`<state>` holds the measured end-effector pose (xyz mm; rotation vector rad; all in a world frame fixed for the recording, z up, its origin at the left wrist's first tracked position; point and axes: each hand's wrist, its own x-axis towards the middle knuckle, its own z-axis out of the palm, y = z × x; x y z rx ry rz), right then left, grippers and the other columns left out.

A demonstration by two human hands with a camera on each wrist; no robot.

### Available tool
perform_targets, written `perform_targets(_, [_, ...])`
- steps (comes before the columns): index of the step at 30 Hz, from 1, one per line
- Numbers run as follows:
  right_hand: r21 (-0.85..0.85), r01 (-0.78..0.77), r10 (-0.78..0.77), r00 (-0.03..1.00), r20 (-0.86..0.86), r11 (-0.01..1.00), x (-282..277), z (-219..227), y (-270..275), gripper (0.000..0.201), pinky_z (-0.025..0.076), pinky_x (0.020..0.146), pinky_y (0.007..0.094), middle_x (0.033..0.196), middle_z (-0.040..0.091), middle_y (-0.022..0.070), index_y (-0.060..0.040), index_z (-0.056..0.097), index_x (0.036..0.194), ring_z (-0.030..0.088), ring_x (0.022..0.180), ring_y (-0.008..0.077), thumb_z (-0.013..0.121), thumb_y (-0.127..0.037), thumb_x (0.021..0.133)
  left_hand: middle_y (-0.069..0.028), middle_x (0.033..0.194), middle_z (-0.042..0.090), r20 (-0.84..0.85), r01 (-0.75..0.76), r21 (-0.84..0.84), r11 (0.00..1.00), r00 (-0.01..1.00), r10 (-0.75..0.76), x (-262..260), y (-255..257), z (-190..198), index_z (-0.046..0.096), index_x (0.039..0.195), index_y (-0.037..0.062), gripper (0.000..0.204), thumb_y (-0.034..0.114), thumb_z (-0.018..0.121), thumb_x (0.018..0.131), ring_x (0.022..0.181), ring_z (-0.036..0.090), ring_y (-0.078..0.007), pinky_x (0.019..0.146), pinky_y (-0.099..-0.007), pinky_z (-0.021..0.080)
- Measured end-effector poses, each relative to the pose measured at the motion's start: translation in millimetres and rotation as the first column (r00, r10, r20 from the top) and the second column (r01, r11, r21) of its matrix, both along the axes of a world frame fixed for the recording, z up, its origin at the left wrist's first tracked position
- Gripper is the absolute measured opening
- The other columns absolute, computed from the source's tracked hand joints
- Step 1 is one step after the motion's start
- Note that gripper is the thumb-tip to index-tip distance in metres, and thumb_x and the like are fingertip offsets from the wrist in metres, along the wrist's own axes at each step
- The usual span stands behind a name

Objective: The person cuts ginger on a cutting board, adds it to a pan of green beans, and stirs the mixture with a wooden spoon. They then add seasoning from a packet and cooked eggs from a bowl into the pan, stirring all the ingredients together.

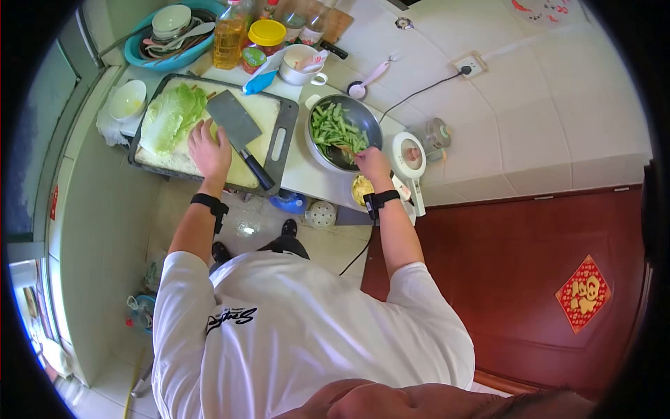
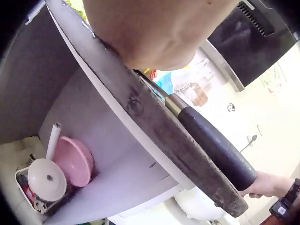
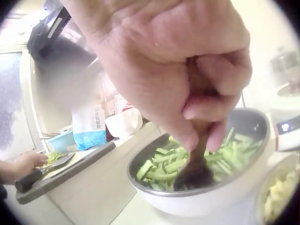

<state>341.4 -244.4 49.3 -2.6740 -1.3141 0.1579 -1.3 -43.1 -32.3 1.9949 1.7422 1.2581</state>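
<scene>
In the head view the right hand [image 1: 373,164] is over the near rim of a pan [image 1: 363,119] of cut green vegetables [image 1: 335,129]. Seen from the right wrist, the fingers of that hand [image 3: 206,93] curl round a brown wooden utensil [image 3: 196,173], its dark end down among the green pieces [image 3: 164,164]. The left hand [image 1: 209,150] lies on the cutting board [image 1: 279,150], fingers extended, between leafy cabbage [image 1: 167,122] and a cleaver [image 1: 234,117]. The cleaver's black handle [image 2: 215,145] lies across the board's edge in the left wrist view, outside the hand.
Behind the board stand an oil bottle [image 1: 227,38], a yellow-lidded jar [image 1: 266,35], a white pot [image 1: 296,66] and a blue basin [image 1: 136,52] of dishes. Right of the pan are a white-lidded appliance [image 1: 408,155] and a bowl of chopped yellowish food [image 1: 361,188]. A cord [image 1: 419,89] runs to the wall socket.
</scene>
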Motion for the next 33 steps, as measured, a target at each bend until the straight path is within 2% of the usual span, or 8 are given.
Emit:
perform_targets(6, [0.081, 0.04, -0.047, 0.995, 0.087, 0.996, 29, 17, 32, 0.02, 0.055, 0.07, 0.0438, 0.084, 0.07, 0.0182, -0.0115, 0.077, 0.089, 0.069, 0.078, 0.0362, 0.07, -0.027, 0.078, -0.0129, 0.132, 0.054, 0.031, 0.017, -0.035, 0.999, 0.999, -0.016, 0, -4, 6, 0.059, 0.123, 0.0104, 0.038, 0.027, 0.06, 0.089, 0.128, 0.043, -0.0336, 0.107, -0.0476, 0.033])
perform_targets(10, [0.135, 0.026, -0.035, 0.997, 0.069, 0.991, 36, -14, 48, 0.019, 0.054, 0.073, 0.0459, 0.084, 0.068, 0.0209, -0.0083, 0.074, 0.086, 0.067, 0.08, 0.0394, 0.066, -0.024, 0.08, -0.0125, 0.132, 0.054, 0.036, 0.013, -0.046, 0.999, 0.999, -0.011, 0, -4, 8, 0.059, 0.123, 0.0105, 0.038, 0.028, 0.06, 0.089, 0.129, 0.042, -0.0334, 0.107, -0.0474, 0.033])
perform_targets(13, [0.046, -0.066, 0.064, 0.997, 0.041, 0.997, 53, -33, 19, 0.018, 0.054, 0.074, 0.046, 0.084, 0.069, 0.0195, -0.0074, 0.075, 0.085, 0.067, 0.081, 0.04, 0.068, -0.023, 0.078, -0.0121, 0.132, 0.054, 0.007, -0.002, -0.044, 0.999, 1.0, 0.002, 1, -3, 8, 0.059, 0.123, 0.0105, 0.038, 0.028, 0.06, 0.089, 0.129, 0.042, -0.0332, 0.106, -0.0474, 0.033])
perform_targets(18, [-0.086, -0.207, 0.217, 0.968, 0.13, 0.975, 52, 61, -26, 0.019, 0.054, 0.068, 0.0429, 0.078, 0.07, 0.0162, -0.0105, 0.076, 0.084, 0.068, 0.075, 0.0363, 0.07, -0.027, 0.077, -0.0129, 0.132, 0.054, -0.004, -0.013, -0.026, 1.0, 1.0, 0.013, 2, -1, 4, 0.059, 0.124, 0.0097, 0.039, 0.027, 0.061, 0.089, 0.127, 0.044, -0.0336, 0.105, -0.0479, 0.035])
perform_targets(20, [-0.434, -0.203, 0.245, 0.969, 0.043, 0.878, 48, 74, -31, 0.022, 0.054, 0.069, 0.0422, 0.078, 0.071, 0.0134, -0.0114, 0.077, 0.085, 0.069, 0.078, 0.0338, 0.071, -0.031, 0.076, -0.0131, 0.131, 0.055, -0.01, -0.016, -0.01, 1.0, 1.0, 0.016, 2, -1, 4, 0.059, 0.124, 0.0093, 0.039, 0.027, 0.061, 0.088, 0.126, 0.044, -0.0338, 0.104, -0.048, 0.035])
perform_targets(24, [-0.059, -0.154, 0.154, 0.988, 0.007, 0.986, 43, 14, -16, 0.022, 0.054, 0.07, 0.0424, 0.078, 0.07, 0.0153, -0.0107, 0.077, 0.084, 0.069, 0.076, 0.0343, 0.072, -0.03, 0.076, -0.013, 0.129, 0.056, -0.027, -0.014, 0.027, 1.0, 1.0, 0.015, 2, -1, 3, 0.059, 0.124, 0.0086, 0.04, 0.026, 0.062, 0.088, 0.125, 0.046, -0.0338, 0.104, -0.0479, 0.036])
perform_targets(27, [-0.032, -0.034, 0.034, 0.999, 0.002, 0.999, 49, 20, 10, 0.021, 0.054, 0.07, 0.043, 0.079, 0.069, 0.0178, -0.0107, 0.076, 0.088, 0.068, 0.075, 0.0356, 0.072, -0.028, 0.077, -0.0127, 0.128, 0.057, -0.045, -0.021, 0.016, 1.0, 0.999, 0.022, 2, 0, 3, 0.059, 0.123, 0.0088, 0.04, 0.026, 0.063, 0.088, 0.125, 0.046, -0.0335, 0.104, -0.048, 0.036])
perform_targets(33, [0.095, -0.061, 0.053, 0.995, 0.08, 0.994, 51, -10, 45, 0.019, 0.054, 0.071, 0.045, 0.082, 0.069, 0.0188, -0.0097, 0.076, 0.087, 0.068, 0.077, 0.037, 0.07, -0.025, 0.079, -0.0116, 0.127, 0.057, -0.064, -0.014, 0.039, 0.999, 0.998, 0.017, 3, 0, 4, 0.06, 0.122, 0.0091, 0.039, 0.028, 0.062, 0.088, 0.124, 0.046, -0.0331, 0.103, -0.0474, 0.037])
